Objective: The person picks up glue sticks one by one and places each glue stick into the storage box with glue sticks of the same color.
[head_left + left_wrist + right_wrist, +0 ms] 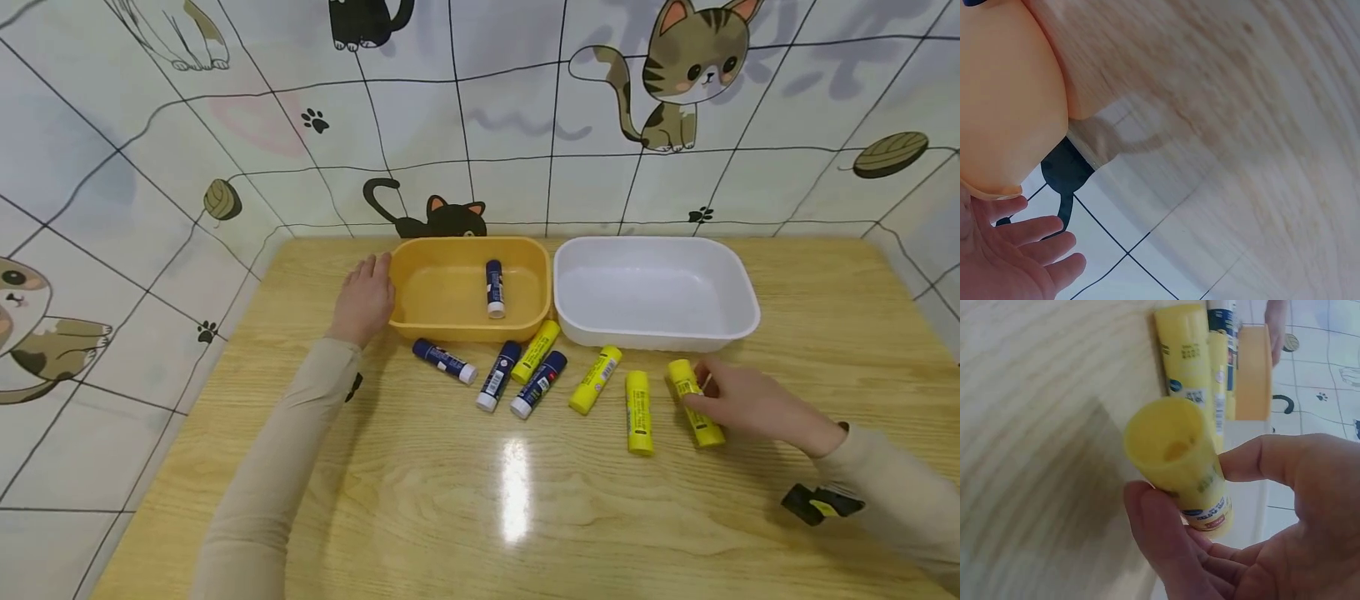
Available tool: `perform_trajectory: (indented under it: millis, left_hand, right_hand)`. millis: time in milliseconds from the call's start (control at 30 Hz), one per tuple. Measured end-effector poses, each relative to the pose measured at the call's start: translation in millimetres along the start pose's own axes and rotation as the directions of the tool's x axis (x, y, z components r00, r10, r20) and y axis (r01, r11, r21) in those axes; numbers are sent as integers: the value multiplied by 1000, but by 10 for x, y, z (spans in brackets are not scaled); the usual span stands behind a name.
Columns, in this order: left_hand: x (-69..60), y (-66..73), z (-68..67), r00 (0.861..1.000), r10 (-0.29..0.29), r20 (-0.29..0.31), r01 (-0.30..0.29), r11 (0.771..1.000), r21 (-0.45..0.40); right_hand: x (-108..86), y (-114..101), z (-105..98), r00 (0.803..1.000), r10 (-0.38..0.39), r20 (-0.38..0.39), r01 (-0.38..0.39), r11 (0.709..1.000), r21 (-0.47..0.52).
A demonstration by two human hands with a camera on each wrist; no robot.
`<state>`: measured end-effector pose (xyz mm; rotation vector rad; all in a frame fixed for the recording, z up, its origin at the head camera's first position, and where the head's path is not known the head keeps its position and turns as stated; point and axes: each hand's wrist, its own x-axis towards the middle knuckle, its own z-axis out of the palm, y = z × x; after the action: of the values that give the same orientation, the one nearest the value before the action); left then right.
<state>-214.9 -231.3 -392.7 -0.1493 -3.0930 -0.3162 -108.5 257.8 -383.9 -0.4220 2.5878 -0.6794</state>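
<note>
At the left end of the yellow-orange tray [420,329], my left hand [363,300] touches the rim with fairly straight fingers; in the left wrist view the hand [1029,250] lies against the tray's edge [1010,94]. A dark blue glue stick [495,289] lies inside that tray. My right hand [750,404] pinches the rightmost yellow glue stick [696,403] between thumb and fingers, in front of the white tray [656,340]. The right wrist view shows the hand [1241,531] around this stick [1179,462], its hollow end facing the camera.
Between the hands lie more yellow sticks [639,412] [596,380] [536,352] and dark blue sticks [444,361] [498,376] [538,384], in front of both trays. Behind the wooden table [420,500] rises a wall covering [510,117] with cat drawings.
</note>
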Motion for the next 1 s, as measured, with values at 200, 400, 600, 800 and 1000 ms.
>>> perform_trajectory:
  millis: [200,400,600,800,1000]
  left_hand:
    - [4,-1,-19,1000,1,6,-1,1000,5]
    - [9,3,-20,1000,3,21,-3,999,35]
    - [1,-6,-11,1000,-1,27,0,1000,30]
    - [3,11,-21,1000,16,9,-16,1000,21]
    - [-18,6,-34,1000,13,17,-13,1000,24]
  right_hand:
    - [1,-40,-67,1000,10,22,-11,999,41]
    - [-1,-86,-75,999,17,34,-19,998,65]
    - [-23,-110,-85,1000,6,28,-8,995,99]
    - [-53,-126,-127,999,19,31,-23,991,131]
    - [-30,-136,-230,999,20,30,-24,988,150]
